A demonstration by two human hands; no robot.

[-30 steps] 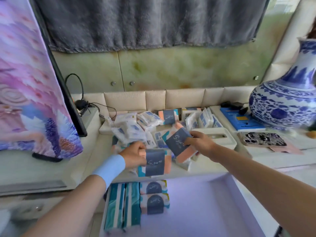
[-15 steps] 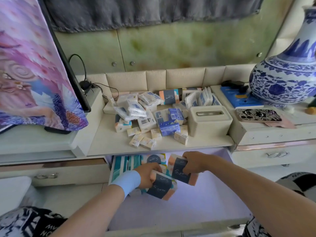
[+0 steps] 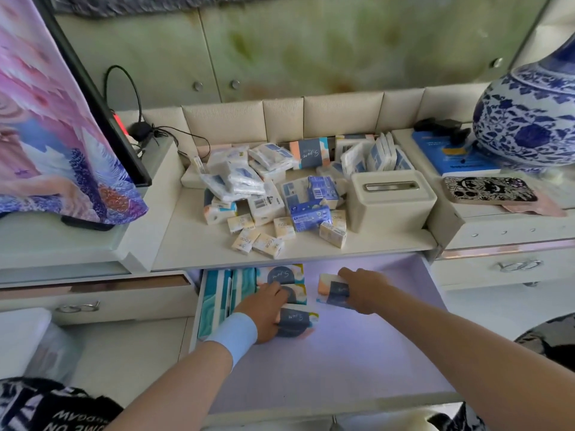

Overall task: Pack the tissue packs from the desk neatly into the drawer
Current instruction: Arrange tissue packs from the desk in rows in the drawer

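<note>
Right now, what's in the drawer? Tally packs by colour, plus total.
Teal packs: 2
Navy packs: 4 (left hand holds one, right hand holds another)
Total in drawer: 6

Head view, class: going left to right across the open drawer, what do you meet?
teal striped packs → left grip → front pack held by it → peach-edged pack → right grip holding that → drawer's right wall
</note>
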